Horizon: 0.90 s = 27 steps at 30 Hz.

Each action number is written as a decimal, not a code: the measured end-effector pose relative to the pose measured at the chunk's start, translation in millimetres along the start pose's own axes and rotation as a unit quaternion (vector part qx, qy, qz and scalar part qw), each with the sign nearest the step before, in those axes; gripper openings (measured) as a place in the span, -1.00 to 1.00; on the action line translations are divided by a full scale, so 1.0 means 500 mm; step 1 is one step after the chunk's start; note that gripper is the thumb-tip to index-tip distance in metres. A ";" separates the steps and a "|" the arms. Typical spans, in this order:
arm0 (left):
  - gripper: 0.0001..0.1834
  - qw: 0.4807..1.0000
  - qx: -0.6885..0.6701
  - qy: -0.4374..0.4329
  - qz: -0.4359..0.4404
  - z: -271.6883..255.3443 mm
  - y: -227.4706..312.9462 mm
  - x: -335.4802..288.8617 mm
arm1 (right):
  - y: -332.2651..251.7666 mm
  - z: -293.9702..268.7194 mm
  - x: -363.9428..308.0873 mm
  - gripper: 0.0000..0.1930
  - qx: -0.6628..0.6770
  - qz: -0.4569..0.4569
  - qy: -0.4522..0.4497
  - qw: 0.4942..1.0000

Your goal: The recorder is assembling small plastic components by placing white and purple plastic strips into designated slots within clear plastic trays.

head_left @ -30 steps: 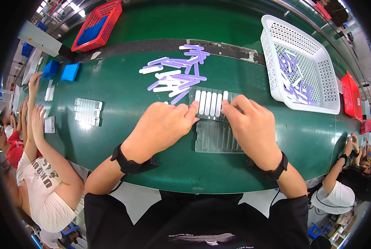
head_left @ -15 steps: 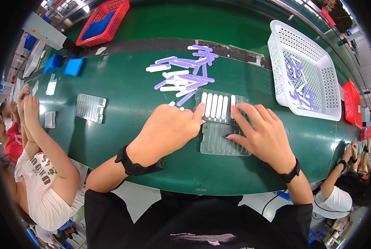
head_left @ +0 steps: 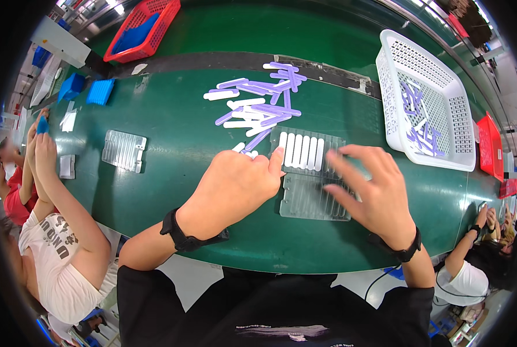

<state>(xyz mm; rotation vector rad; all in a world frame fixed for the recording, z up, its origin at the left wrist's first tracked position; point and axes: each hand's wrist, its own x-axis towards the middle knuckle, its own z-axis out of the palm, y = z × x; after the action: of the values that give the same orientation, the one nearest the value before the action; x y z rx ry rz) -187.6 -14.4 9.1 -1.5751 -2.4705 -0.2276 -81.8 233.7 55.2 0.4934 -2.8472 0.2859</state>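
Observation:
A clear plastic case (head_left: 315, 203) with slotted halves lies unfolded before me. Several white nail files (head_left: 303, 151) stand side by side in the slots of its far half. My left hand (head_left: 233, 184) is closed, its fingertips at the case's left edge; white file ends show just beyond its knuckles, and whether it holds them I cannot tell. My right hand (head_left: 369, 184), blurred by motion, hovers over the case's right side with fingers apart and nothing visible in them. A loose pile of purple and white nail files (head_left: 261, 109) lies beyond the case.
At the right stands a white perforated basket (head_left: 397, 136) with more files, beside a red bin (head_left: 490, 144). Another clear case (head_left: 123, 151) lies left. A red basket (head_left: 111, 53) and blue trays (head_left: 101, 92) are farther back. Co-workers sit on both sides.
The right hand has let go of a white file, which now lies against the row in the case. That hand has opened and drawn slightly right. My left hand stays at the case's edge.

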 end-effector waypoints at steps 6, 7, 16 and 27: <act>-0.61 0.998 -0.010 -0.054 -0.031 -0.031 -0.024 -0.007 | 0.006 0.021 -0.011 -0.34 0.122 0.206 -0.080 0.968; -0.65 0.996 -0.053 -0.059 -0.030 -0.033 -0.038 -0.002 | 0.011 0.030 -0.011 -0.33 0.127 0.124 -0.056 0.983; -0.82 0.977 -0.175 0.110 -0.050 0.019 -0.163 0.086 | 0.064 0.091 0.133 -0.80 0.040 0.150 0.074 0.985; -0.82 0.905 -0.372 -0.014 -0.206 0.037 -0.162 0.082 | 0.076 0.108 0.176 -0.87 0.131 0.153 -0.065 0.977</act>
<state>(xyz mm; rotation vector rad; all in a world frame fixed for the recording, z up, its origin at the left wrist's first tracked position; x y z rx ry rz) -279.6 -8.3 -0.1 -1.2030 -2.8896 -1.3561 -186.4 229.8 21.3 0.1185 -3.0252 0.7173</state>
